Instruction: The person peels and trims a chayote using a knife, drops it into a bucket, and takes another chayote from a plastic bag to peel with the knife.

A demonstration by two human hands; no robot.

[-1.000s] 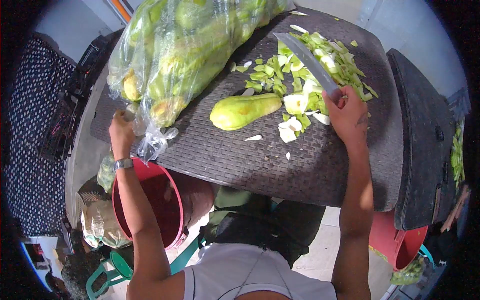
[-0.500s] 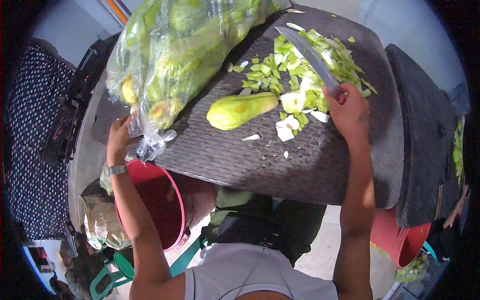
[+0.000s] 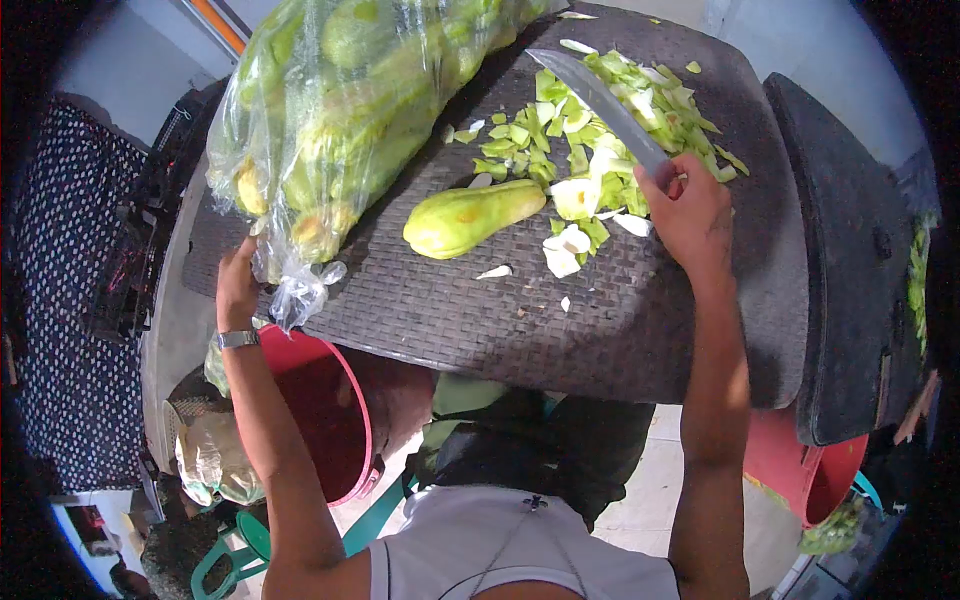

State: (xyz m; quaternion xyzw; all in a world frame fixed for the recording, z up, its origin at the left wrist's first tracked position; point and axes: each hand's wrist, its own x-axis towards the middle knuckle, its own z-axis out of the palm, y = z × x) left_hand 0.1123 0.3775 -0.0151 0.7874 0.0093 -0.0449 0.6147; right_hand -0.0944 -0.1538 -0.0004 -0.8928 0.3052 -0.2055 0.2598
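As the knife [image 3: 612, 116] is held over the peelings [image 3: 680, 108] by the right hand [image 3: 690, 210], the bag [image 3: 340, 130] could be slit by a leftward swing; the loose fruit [image 3: 475, 218] is seen between, on the surface [image 3: 450, 315]; the left hand's [image 3: 238, 282] grip cannot be determined.

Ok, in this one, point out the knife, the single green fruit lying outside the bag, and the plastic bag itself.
Knife [image 3: 608, 108]: head view, middle of the blade.
Green fruit [image 3: 470, 217]: head view, middle of its upper side.
Plastic bag [image 3: 350, 125]: head view, middle of its clear, bulging side.
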